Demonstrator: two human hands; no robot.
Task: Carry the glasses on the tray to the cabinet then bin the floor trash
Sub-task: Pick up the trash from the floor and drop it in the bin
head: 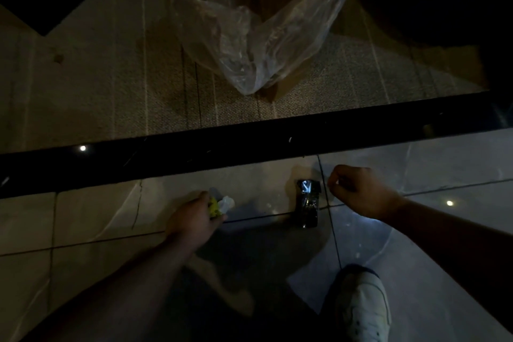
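The scene is dim. My left hand point(194, 216) reaches down over the tiled floor, its fingers closed on crumpled yellow and white wrappers point(220, 205). A dark shiny wrapper point(308, 204) lies flat on the tiles between my hands. My right hand point(358, 191) hovers just right of that wrapper with its fingers curled; whether it holds anything small is unclear. A clear plastic bag point(258, 36) hangs over a brown cardboard box point(288, 83) on the carpet ahead. No tray, glasses or cabinet is in view.
A black strip point(249, 144) divides the glossy tiles from the beige carpet point(111, 78) beyond. My white shoe point(363, 308) stands at the lower right. Dark furniture fills the top right corner.
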